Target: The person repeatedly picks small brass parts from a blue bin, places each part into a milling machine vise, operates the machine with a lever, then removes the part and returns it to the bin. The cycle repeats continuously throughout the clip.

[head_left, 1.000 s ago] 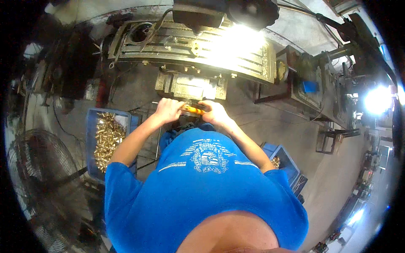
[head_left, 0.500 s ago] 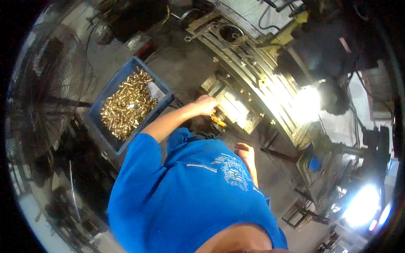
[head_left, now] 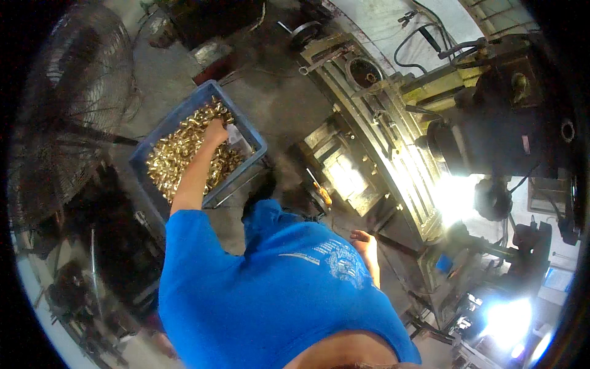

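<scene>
My left hand (head_left: 215, 132) reaches down into a blue plastic bin (head_left: 260, 145) on the left. Small shiny brass fittings (head_left: 175, 163) fill much of the bin, and the hand touches those near its far end. Its fingertips are hidden among the pieces, so I cannot see whether it grips one. My right hand (head_left: 365, 247) stays close in front of my body, right of my blue shirt. Its fingers are curled, and what they hold, if anything, does not show.
A machine with a long slotted metal table (head_left: 393, 141) runs diagonally ahead, with a brightly lit metal tray (head_left: 347, 175) on its near side. An orange-handled tool (head_left: 325, 195) sits beside that tray. A large caged fan (head_left: 80, 98) stands at far left.
My left hand has moved left from the lit metal tray into the bin of brass fittings. My right hand has stayed near my body. The whole view has shifted slightly.
</scene>
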A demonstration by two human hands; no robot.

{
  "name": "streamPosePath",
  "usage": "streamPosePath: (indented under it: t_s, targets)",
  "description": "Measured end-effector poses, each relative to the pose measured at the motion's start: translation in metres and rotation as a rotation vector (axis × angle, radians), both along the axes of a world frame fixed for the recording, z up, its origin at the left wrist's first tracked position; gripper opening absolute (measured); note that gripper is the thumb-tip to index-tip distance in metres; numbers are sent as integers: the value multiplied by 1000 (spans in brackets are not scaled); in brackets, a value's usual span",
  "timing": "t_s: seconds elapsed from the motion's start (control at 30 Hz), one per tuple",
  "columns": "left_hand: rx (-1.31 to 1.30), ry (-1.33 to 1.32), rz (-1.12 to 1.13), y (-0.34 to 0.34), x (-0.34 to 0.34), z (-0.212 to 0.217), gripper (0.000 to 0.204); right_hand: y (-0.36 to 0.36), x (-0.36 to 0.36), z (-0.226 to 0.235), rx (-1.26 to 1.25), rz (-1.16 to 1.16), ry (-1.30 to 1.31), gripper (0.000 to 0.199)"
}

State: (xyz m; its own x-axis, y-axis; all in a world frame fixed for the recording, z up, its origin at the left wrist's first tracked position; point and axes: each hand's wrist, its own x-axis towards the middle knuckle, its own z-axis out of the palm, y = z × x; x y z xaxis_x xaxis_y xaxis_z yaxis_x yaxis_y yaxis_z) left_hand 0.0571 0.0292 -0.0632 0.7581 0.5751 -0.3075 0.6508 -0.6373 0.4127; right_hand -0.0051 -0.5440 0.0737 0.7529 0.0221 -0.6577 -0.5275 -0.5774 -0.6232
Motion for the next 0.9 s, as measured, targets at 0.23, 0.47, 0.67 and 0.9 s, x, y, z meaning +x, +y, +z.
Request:
streamPosePath:
  t_s: [0.23, 0.47, 0.67, 0.9]
  targets:
    - [79, -182, 199, -21, 27, -35, 26, 5, -1, 23, -82, -7, 29, 47]
    - [23, -139, 230, -14, 15, -52, 28, 8, -23, 29, -212, 10, 52, 45]
    - [-10, -165, 265, 9, 16, -117, 30, 7, -20, 22, -236, 85, 70, 44]
    - [153, 14, 13, -18, 20, -39, 32, -8, -21, 20, -249, 105, 84, 44]
